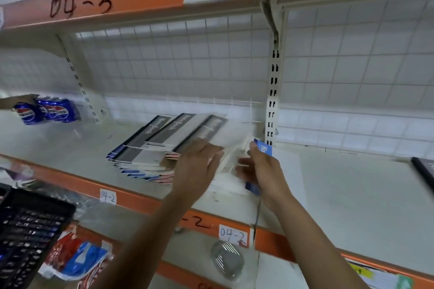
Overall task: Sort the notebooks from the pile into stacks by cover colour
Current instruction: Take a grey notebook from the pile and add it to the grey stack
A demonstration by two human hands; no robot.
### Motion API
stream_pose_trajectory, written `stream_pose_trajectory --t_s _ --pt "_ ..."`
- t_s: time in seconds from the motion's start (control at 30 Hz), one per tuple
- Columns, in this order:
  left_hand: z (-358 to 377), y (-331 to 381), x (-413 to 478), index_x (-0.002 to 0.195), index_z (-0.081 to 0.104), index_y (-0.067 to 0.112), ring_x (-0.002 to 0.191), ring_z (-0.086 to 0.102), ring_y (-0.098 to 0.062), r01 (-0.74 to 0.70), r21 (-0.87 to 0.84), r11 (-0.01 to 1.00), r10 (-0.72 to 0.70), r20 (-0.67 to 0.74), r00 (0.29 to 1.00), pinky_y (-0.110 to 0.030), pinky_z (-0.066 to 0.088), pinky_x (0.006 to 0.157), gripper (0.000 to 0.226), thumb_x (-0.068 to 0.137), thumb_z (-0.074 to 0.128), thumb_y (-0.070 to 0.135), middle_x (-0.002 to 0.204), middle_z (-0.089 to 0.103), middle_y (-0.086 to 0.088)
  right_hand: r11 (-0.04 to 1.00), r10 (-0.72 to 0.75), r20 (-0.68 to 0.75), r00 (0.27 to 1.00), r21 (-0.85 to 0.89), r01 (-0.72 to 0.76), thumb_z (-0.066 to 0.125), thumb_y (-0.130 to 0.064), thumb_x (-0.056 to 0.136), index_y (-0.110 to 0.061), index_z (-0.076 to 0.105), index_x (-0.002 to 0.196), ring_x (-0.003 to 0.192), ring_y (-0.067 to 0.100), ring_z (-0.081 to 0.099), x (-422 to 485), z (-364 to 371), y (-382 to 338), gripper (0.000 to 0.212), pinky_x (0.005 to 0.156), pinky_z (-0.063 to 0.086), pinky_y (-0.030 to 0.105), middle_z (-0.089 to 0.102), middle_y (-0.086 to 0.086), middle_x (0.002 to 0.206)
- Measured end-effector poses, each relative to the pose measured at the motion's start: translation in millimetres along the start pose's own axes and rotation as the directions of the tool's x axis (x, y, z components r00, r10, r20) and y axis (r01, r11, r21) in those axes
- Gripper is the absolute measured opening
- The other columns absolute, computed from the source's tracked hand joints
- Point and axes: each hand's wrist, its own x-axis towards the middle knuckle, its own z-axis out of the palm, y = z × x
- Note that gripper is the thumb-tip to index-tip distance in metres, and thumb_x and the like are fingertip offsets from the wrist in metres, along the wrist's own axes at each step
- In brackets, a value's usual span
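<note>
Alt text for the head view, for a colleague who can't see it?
The right hand grips a blue-covered notebook while the left hand touches a fanned pile of notebooks on a shelf. Pepsi cans sit far left.

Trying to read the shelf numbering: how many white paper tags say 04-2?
2. The left tag is on the orange shelf edge, left of the left arm; the right tag is on the same edge, between that and the right arm. The arms may hide others.
</note>
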Motion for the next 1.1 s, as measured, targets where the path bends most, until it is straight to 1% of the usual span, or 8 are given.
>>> stream_pose_trajectory --t_s 0.17,0.37,0.6,0.7,0.8,0.93,1.0,1.1 --pt "-1.6 6.5 2.9 0.107 0.07 0.011 0.091 0.062 -0.005 -0.115 -0.329 0.937 0.144 0.066 0.987 -0.025 0.05 0.081 0.04 0.096 0.039 0.035 0.101 0.07 -0.002 0.972 0.11 -0.006 0.994 0.209 -0.107 0.057 -0.007 0.092 -0.005 0.063 0.1 0.086 0.028 0.068 7.8 -6.7 -6.8 0.011 0.069 0.056 0.038 0.07 0.017 0.103" --pt "7.2 -46.2 16.8 0.135 0.041 0.004 0.126 0.045 -0.029 0.358 0.398 0.845 -0.47 0.231 0.852 -0.041 0.035 0.107 0.048 0.098 0.037 0.034 0.135 0.049 -0.017 0.973 0.212 0.031 0.977 0.083 -0.214 0.045 0.001 0.091 -0.009 0.06 0.113 0.094 0.028 0.068 7.6 -25.3 -1.4 0.028 0.07 0.056 0.039 0.071 0.009 0.102" --pt "1.0 -13.5 14.4 0.089 0.072 0.009 0.066 0.064 -0.019 0.136 -0.011 0.991 -0.136 -0.06 0.989 -0.026 0.051 0.062 0.022 0.088 0.054 0.022 0.078 0.07 -0.004 0.972 0.209 0.043 0.977 0.099 -0.212 0.05 -0.016 0.096 -0.007 0.063 0.109 0.101 0.043 0.063 5.1 -29.1 -6.6 0.02 0.081 0.055 0.048 0.069 0.019 0.107" --pt "-4.0 15.8 16.4 0.093 0.074 0.014 0.068 0.061 -0.007 -0.036 -0.241 0.97 0.07 0.134 0.988 -0.017 0.046 0.065 0.036 0.092 0.047 0.038 0.081 0.07 0.003 0.955 0.227 0.044 0.973 0.187 -0.231 0.051 -0.035 0.096 -0.007 0.065 0.104 0.097 0.04 0.066 5.6 -28.3 -9.4 0.033 0.074 0.058 0.044 0.07 0.02 0.104" --pt "-6.8 24.7 14.5 0.105 0.07 0.011 0.088 0.062 -0.001 0.024 -0.453 0.891 0.141 0.327 0.934 -0.017 0.047 0.082 0.045 0.093 0.041 0.043 0.101 0.07 0.002 0.964 0.199 0.072 0.977 0.166 -0.209 0.054 -0.007 0.092 0.0 0.062 0.111 0.08 0.027 0.068 3.7 -29.0 -8.7 0.022 0.062 0.057 0.037 0.072 0.013 0.093" --pt "4.6 -14.0 19.8 0.144 0.032 0.007 0.139 0.03 -0.023 0.274 0.256 0.927 -0.341 0.266 0.902 -0.041 0.025 0.115 0.053 0.099 0.036 0.035 0.15 0.032 -0.016 0.969 0.23 0.06 0.971 0.08 -0.234 0.045 0.009 0.087 -0.002 0.062 0.102 0.083 0.029 0.066 1.1 -38.7 -5.5 0.025 0.083 0.051 0.049 0.07 0.012 0.091" --pt "7.0 -30.0 14.6 0.14 0.034 0.004 0.133 0.038 -0.029 0.343 0.44 0.83 -0.481 0.253 0.839 -0.042 0.029 0.112 0.049 0.098 0.04 0.028 0.142 0.042 -0.016 0.967 0.241 0.068 0.968 0.075 -0.245 0.043 0.008 0.086 -0.005 0.062 0.097 0.083 0.03 0.066 -1.2 -42.1 -6.3 0.026 0.079 0.052 0.043 0.07 0.013 0.09" --pt "7.2 -33.1 7.1 0.105 0.065 0.008 0.091 0.063 -0.029 0.292 0.306 0.906 -0.336 0.1 0.937 -0.037 0.047 0.081 0.019 0.089 0.057 0.012 0.095 0.068 -0.008 0.969 0.238 0.071 0.969 0.049 -0.241 0.043 0.007 0.086 -0.006 0.062 0.095 0.081 0.03 0.066 -1.9 -43.4 -4.7 0.025 0.073 0.052 0.038 0.07 0.012 0.087"
